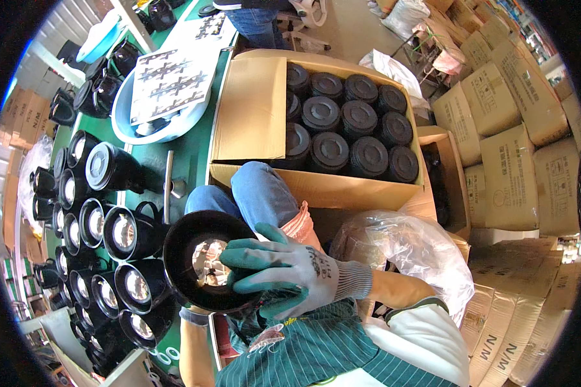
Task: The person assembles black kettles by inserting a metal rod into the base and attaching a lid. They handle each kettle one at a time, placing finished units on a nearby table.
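Note:
Above my lap, a black cup-shaped housing [182, 248] is tilted with its wide mouth toward me, showing a shiny, mirror-like bottom. My left hand [195, 316] supports it from beneath; only the glove cuff shows, and the fingers are hidden behind the housing. Across the mouth lies my right hand [290, 267], in a grey glove with green-coated fingers. Its fingers are stretched out and slightly apart, reaching over the rim into the housing. I see nothing held in them.
Several similar housings [135, 289] crowd the green table [190, 138] at left. Beyond them, a light-blue basin [124, 129] bears a white cut-out sheet [168, 87]. An opened carton [248, 109] ahead holds black round units. Clear plastic [407, 248] lies at right, before stacked cartons [513, 174].

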### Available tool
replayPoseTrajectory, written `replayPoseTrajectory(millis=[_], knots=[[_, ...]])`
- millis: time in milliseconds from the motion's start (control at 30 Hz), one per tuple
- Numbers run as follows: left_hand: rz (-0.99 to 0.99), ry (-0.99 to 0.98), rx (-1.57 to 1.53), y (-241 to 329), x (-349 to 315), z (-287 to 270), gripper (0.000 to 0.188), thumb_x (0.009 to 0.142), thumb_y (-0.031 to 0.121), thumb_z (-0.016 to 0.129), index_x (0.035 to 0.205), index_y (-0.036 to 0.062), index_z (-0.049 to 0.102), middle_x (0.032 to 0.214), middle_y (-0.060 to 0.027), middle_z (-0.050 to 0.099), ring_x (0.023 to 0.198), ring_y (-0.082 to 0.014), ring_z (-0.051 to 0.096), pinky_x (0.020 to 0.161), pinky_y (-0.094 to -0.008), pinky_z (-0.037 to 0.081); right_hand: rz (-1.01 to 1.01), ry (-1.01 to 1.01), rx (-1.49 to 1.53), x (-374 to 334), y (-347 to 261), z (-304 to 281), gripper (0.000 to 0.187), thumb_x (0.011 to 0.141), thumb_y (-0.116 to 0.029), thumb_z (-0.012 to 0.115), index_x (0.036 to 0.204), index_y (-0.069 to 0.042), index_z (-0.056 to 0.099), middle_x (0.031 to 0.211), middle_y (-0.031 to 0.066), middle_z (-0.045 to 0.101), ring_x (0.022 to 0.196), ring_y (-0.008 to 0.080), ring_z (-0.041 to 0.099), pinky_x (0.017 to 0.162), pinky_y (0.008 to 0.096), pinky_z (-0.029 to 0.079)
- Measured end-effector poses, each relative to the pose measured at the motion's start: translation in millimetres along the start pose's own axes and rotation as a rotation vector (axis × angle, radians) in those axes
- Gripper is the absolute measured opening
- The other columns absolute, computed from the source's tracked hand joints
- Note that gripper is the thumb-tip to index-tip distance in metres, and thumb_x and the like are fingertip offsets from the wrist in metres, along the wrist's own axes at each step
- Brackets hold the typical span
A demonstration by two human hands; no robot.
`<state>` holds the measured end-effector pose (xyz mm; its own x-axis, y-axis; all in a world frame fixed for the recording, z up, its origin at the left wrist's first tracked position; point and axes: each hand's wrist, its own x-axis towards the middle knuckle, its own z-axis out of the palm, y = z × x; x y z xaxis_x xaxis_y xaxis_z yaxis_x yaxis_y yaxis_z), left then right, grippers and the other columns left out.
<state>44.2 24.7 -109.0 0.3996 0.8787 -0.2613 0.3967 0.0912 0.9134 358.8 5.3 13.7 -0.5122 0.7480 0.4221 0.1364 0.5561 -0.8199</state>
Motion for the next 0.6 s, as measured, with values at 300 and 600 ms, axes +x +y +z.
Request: replayPoseTrajectory(millis=[300, 600], knots=[[-0.023, 0.189, -0.012, -21, 15, 4, 0.052, 0.092, 0.008, 0.065, 0.141, -0.0046, 0.052, 0.136, -0.0182, 0.062, 0.119, -0.0297, 0.065, 0.104, -0.0406, 0.05, 0.768, 0.345, -0.811, -12, 202, -88, 0.107, 0.076, -0.047, 0.085, 0.158, -0.004, 0.033, 0.152, 0.0258, 0.048, 0.143, 0.0393, 0.045, 0.118, 0.0478, 0.037], [-0.007, 0.253, -0.055, -23, 20, 8, 0.049, 0.091, 0.011, 0.066, 0.136, -0.0049, 0.056, 0.131, -0.0191, 0.065, 0.114, -0.0299, 0.067, 0.1, -0.0395, 0.052, 0.74, 0.128, -0.921, -7, 302, -87, 0.141, 0.059, -0.053, 0.094, 0.165, -0.015, 0.01, 0.153, 0.0241, 0.038, 0.143, 0.0425, 0.036, 0.119, 0.0551, 0.027]])
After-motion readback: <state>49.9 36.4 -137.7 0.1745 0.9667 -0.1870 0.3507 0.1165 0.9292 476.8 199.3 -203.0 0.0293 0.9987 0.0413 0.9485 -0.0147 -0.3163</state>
